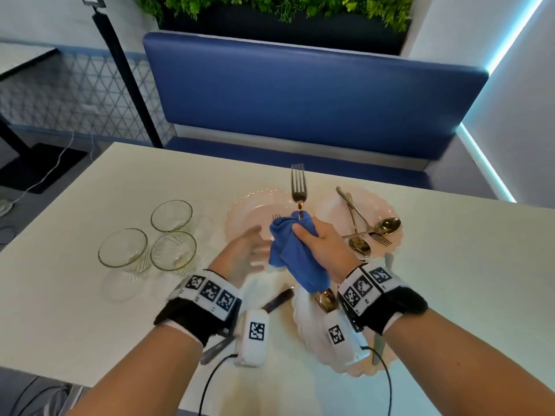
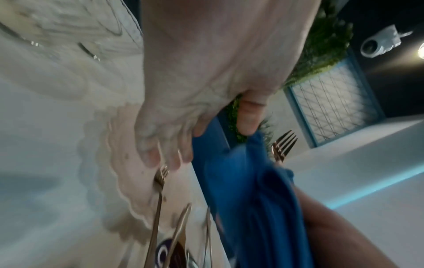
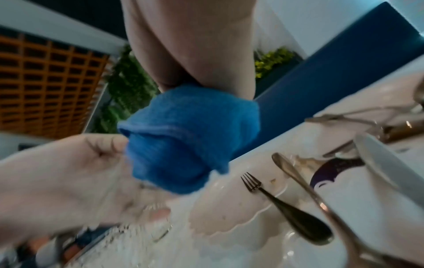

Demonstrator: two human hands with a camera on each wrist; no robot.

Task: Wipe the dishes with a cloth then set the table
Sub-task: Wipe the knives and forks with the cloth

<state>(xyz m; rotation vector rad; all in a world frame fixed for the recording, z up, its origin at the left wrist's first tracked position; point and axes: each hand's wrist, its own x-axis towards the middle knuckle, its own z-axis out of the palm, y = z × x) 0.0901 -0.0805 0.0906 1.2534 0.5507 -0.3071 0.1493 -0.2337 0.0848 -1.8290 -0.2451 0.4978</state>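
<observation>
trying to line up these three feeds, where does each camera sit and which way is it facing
Head: on the head, looking forward and down at the table; both forearms, left hand and right hand gripping the blue cloth round a fork.
Left wrist: along the blurred left hand toward the cloth and fork tines.
Right wrist: along the right hand at the cloth; the left palm shows.
Shared: all three see the cloth.

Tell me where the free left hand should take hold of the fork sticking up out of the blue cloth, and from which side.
Pinch the bare neck of the fork just below the tines, coming in from the left. The blue cloth and right hand wrap the handle, and the left hand hovers open on that side.
</observation>
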